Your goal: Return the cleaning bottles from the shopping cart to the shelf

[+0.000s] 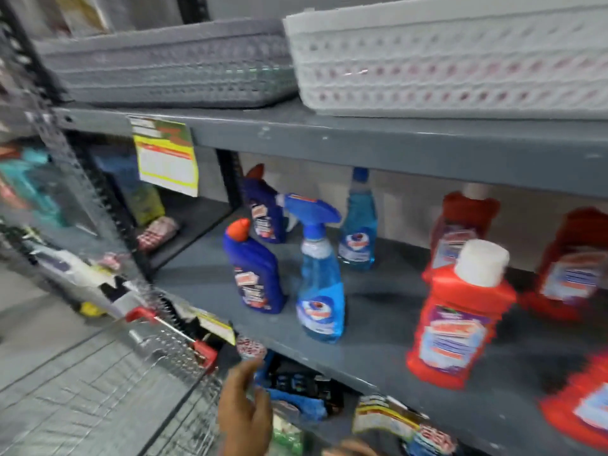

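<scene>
On the grey middle shelf stand two dark blue bottles with orange caps, one behind the other. Beside them are a light blue spray bottle and a second light blue bottle further back. Several red bottles with white caps fill the right side. The wire shopping cart with red corners sits at lower left, blurred; what it holds is not visible. My left hand hovers empty at the bottom, below the shelf edge, fingers loosely apart. Only a sliver of my right hand shows at the bottom edge.
A grey basket and a white basket rest on the upper shelf. A yellow price label hangs from that shelf's edge. A black perforated post stands left of the bottles. The shelf below holds packets and dark goods.
</scene>
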`<state>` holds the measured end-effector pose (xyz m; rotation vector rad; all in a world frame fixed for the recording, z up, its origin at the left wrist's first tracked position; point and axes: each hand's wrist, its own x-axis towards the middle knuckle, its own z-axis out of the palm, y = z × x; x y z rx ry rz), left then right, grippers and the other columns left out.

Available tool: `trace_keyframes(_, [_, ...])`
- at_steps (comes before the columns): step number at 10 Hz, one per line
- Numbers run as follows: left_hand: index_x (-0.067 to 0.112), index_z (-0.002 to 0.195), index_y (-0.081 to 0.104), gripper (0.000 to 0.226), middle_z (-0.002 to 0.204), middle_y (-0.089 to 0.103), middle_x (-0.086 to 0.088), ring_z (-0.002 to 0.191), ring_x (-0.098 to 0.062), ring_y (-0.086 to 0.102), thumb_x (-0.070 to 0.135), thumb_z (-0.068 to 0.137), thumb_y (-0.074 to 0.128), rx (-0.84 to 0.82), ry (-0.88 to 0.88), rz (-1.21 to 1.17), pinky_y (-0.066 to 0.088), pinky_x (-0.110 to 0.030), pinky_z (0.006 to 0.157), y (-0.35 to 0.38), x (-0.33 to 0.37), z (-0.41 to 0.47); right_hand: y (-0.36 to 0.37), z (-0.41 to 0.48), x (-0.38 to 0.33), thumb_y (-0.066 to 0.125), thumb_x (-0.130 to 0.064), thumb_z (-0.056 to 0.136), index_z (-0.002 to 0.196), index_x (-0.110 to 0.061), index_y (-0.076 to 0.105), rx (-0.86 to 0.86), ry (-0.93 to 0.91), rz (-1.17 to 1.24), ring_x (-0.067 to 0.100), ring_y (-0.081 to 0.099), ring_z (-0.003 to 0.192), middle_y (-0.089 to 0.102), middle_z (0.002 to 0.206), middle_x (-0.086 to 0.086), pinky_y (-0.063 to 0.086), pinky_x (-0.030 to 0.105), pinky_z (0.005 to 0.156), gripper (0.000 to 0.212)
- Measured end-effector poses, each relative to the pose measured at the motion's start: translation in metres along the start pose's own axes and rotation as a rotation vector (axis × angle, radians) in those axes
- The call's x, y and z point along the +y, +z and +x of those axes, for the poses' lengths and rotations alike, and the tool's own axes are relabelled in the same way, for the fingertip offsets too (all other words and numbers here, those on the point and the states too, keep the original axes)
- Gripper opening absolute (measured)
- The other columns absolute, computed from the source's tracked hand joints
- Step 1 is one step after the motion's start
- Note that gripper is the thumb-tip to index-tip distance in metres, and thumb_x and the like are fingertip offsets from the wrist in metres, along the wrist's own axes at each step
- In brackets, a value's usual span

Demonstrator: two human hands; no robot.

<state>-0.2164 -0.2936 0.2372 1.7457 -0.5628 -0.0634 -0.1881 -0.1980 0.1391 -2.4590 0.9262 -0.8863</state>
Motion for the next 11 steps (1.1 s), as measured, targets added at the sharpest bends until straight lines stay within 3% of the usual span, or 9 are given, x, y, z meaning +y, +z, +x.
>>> trace_keyframes(1, [0.01, 0.122, 0.054, 0.049, 0.124, 0.058, -0.019, 0.107, -0.031, 0.057, -0.003, 0.074, 0.049, 0.137, -0.054, 0.075, 0.046, -0.038, 0.091, -0.041, -0.016, 0.08, -0.102, 0.107, 0.094, 0.054, -0.025, 0.082, 0.139, -0.034, 0.028, -0.319, -0.039, 0.183, -0.022, 0.03, 0.124, 0.03, 0.144, -0.027, 0.03, 0.017, 0.109, 0.063])
trace_keyframes(2, [0.007, 0.139, 0.038, 0.064, 0.141, 0.045, -0.01, 0.122, -0.017, 0.044, -0.006, 0.077, 0.048, -0.062, -0.038, 0.156, 0.034, -0.018, 0.098, -0.047, -0.021, 0.129, -0.125, 0.149, 0.092, 0.057, -0.009, 0.08, 0.142, -0.024, 0.017, -0.202, 0.125, 0.35, 0.006, 0.023, 0.138, 0.021, 0.149, -0.006, 0.016, 0.012, 0.11, 0.076])
trace_keyframes(3, [0.007, 0.146, 0.02, 0.076, 0.15, 0.034, -0.01, 0.134, -0.019, 0.038, -0.012, 0.078, 0.048, -0.379, -0.019, 0.179, 0.032, -0.019, 0.107, -0.044, -0.025, 0.163, -0.091, 0.194, 0.069, 0.056, 0.007, 0.075, 0.144, -0.008, 0.007, -0.141, 0.319, 0.369, 0.02, 0.019, 0.142, 0.017, 0.155, 0.013, 0.012, 0.022, 0.112, 0.086])
trace_keyframes(4, [0.017, 0.148, 0.015, 0.084, 0.148, 0.041, -0.003, 0.133, -0.016, 0.044, -0.003, 0.071, 0.043, -0.593, 0.062, 0.22, 0.035, -0.019, 0.105, -0.041, -0.024, 0.177, -0.073, 0.21, 0.075, 0.057, 0.011, 0.063, 0.146, -0.014, 0.015, -0.08, 0.388, 0.372, 0.018, 0.046, 0.123, 0.04, 0.145, 0.015, 0.034, 0.027, 0.103, 0.095])
trace_keyframes(5, [0.023, 0.147, 0.019, 0.086, 0.145, 0.045, 0.004, 0.13, -0.011, 0.047, 0.012, 0.065, 0.042, -0.624, 0.082, 0.135, 0.038, -0.015, 0.102, -0.058, -0.033, 0.195, -0.055, 0.22, 0.054, 0.057, 0.011, 0.06, 0.141, -0.026, 0.023, -0.061, 0.407, 0.357, 0.012, 0.056, 0.101, 0.057, 0.129, 0.011, 0.041, 0.023, 0.085, 0.096])
trace_keyframes(7, [0.057, 0.124, 0.034, 0.08, 0.116, 0.051, 0.038, 0.097, 0.032, 0.046, -0.001, 0.068, 0.038, -0.517, 0.029, 0.033, 0.032, 0.01, 0.078, -0.084, -0.05, 0.239, -0.029, 0.232, 0.009, 0.054, -0.002, 0.069, 0.13, -0.063, -0.009, -0.192, 0.357, 0.341, 0.013, 0.06, 0.101, 0.055, 0.117, -0.011, 0.042, 0.024, 0.083, 0.106])
trace_keyframes(8, [0.059, 0.127, 0.03, 0.092, 0.115, 0.052, 0.038, 0.101, 0.031, 0.044, 0.0, 0.056, 0.037, -0.518, 0.043, 0.074, 0.031, 0.01, 0.078, -0.086, -0.058, 0.248, -0.02, 0.243, 0.002, 0.053, -0.006, 0.073, 0.142, -0.043, -0.001, -0.208, 0.417, 0.299, 0.021, 0.062, 0.104, 0.057, 0.129, -0.001, 0.044, 0.025, 0.079, 0.096])
trace_keyframes(10, [0.06, 0.122, 0.033, 0.077, 0.109, 0.062, 0.032, 0.101, 0.019, 0.054, 0.022, 0.056, 0.047, -0.556, 0.001, 0.035, 0.04, 0.004, 0.075, -0.087, -0.064, 0.253, -0.022, 0.251, -0.009, 0.053, -0.002, 0.077, 0.148, -0.021, 0.004, -0.198, 0.465, 0.292, 0.027, 0.05, 0.125, 0.039, 0.149, 0.009, 0.04, 0.027, 0.092, 0.088])
trace_keyframes(11, [0.032, 0.145, 0.021, 0.084, 0.147, 0.044, 0.001, 0.132, -0.003, 0.042, 0.004, 0.069, 0.047, -0.504, -0.004, 0.057, 0.038, -0.02, 0.108, -0.099, -0.063, 0.24, -0.046, 0.23, -0.014, 0.054, -0.004, 0.082, 0.148, -0.021, 0.002, -0.129, 0.434, 0.33, 0.021, 0.034, 0.138, 0.025, 0.156, 0.007, 0.029, 0.029, 0.107, 0.086])
